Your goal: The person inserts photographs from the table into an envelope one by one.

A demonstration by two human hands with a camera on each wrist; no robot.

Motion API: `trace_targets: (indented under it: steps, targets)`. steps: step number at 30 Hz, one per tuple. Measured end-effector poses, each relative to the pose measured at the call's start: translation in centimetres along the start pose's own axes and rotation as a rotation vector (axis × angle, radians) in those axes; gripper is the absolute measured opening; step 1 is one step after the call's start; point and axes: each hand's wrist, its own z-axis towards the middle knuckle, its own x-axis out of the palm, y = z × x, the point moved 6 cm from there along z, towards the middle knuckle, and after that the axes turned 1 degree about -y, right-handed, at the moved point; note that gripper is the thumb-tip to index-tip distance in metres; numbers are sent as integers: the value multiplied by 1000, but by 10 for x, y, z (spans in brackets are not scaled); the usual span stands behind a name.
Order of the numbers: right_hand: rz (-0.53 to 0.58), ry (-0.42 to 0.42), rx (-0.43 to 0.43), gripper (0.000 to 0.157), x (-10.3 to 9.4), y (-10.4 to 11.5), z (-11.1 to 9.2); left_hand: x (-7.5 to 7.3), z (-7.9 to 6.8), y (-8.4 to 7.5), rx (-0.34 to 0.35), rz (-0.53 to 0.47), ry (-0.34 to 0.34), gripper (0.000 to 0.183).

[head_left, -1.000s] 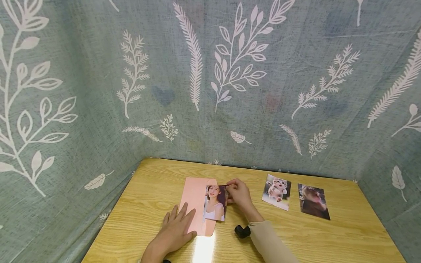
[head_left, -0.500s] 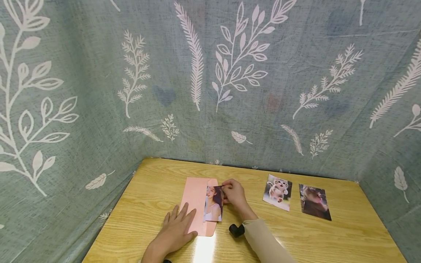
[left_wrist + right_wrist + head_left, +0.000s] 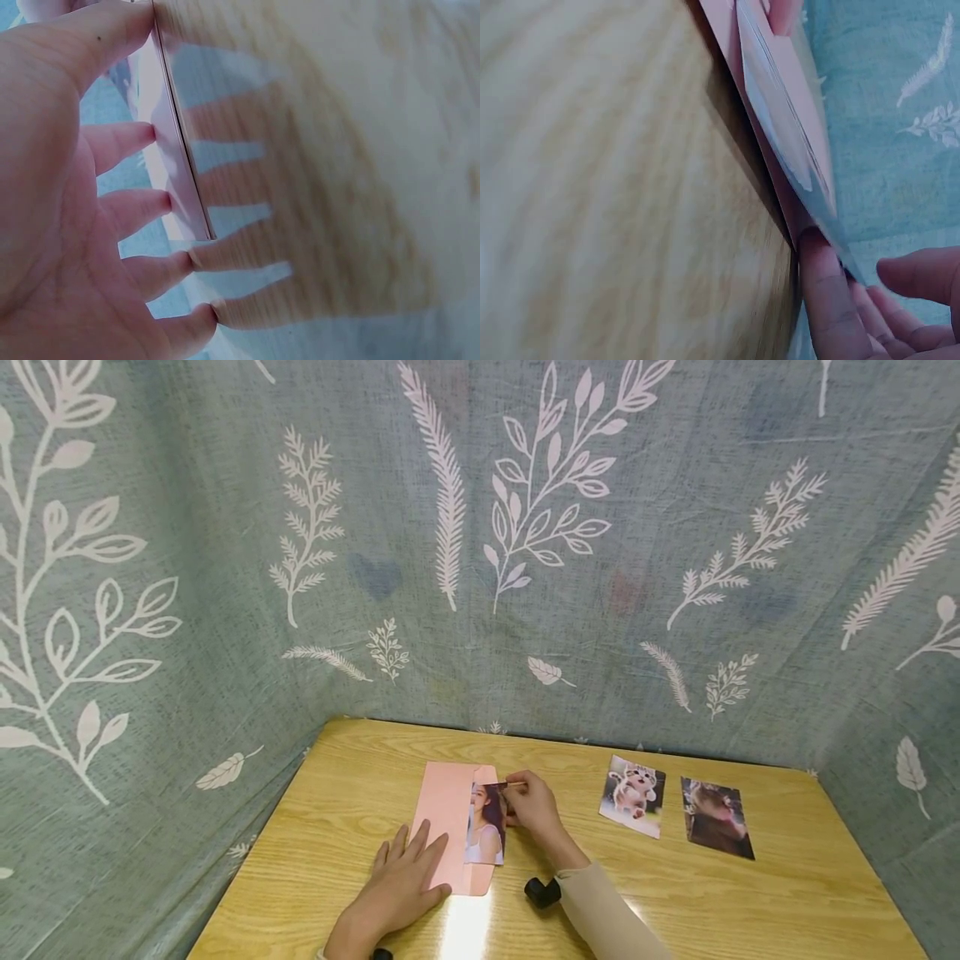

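Note:
A pink envelope lies on the table with its flap side to the right. Part of a photo of a person in a white top sticks out from it over the flap; its left portion is hidden inside. My left hand rests flat on the envelope's lower left, fingers spread; the left wrist view shows its fingertips along the edge. At the photo's upper right edge, my right hand holds it between curled fingers. In the right wrist view, one finger reaches beneath the photo, which is slightly raised off the flap.
Two more photos lie to the right on the wooden table: a kitten picture and a dark brownish picture. A leaf-patterned curtain stands behind and at both sides. Black devices sit at the wrists.
The photo has slid left, further into the envelope, with my right hand moving along with it. Over the last half second it has barely moved. My left hand has stayed put.

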Motion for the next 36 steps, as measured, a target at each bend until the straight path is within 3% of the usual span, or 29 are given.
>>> trace_targets:
  steps: [13, 22, 36]
  targets:
    - [134, 112, -16, 28, -5, -2, -26, -2, 0, 0, -8, -8, -3, 72]
    - [143, 168, -18, 30, -9, 18, -50, 0, 0, 0, -3, 3, -18, 73]
    - [148, 167, -69, 31, -8, 1, -40, -4, 0, -2, -11, -4, -13, 72]
